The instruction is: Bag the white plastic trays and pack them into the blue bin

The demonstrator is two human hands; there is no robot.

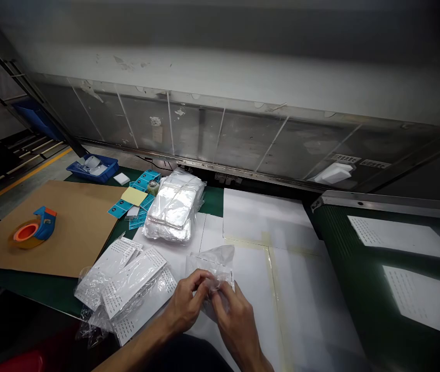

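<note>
Both my hands meet over the white-covered table at a clear plastic bag [220,256]. My left hand [189,299] pinches the bag's near edge between thumb and fingers. Close beside it, my right hand [237,315] grips the same bag, thumb up against the plastic. Whether anything lies inside the bag is hard to make out. Left of my hands lie several bagged white printed sheets [135,279], overlapping one another. Beyond them sits a thick stack of clear plastic bags [175,204].
A tape dispenser [36,230] rests on brown cardboard [76,222] at left. Blue labels [120,208], a yellow note pad [134,196] and a blue tray [106,175] stand farther back. On the right, white perforated sheets [402,237] lie on a green conveyor belt [340,268].
</note>
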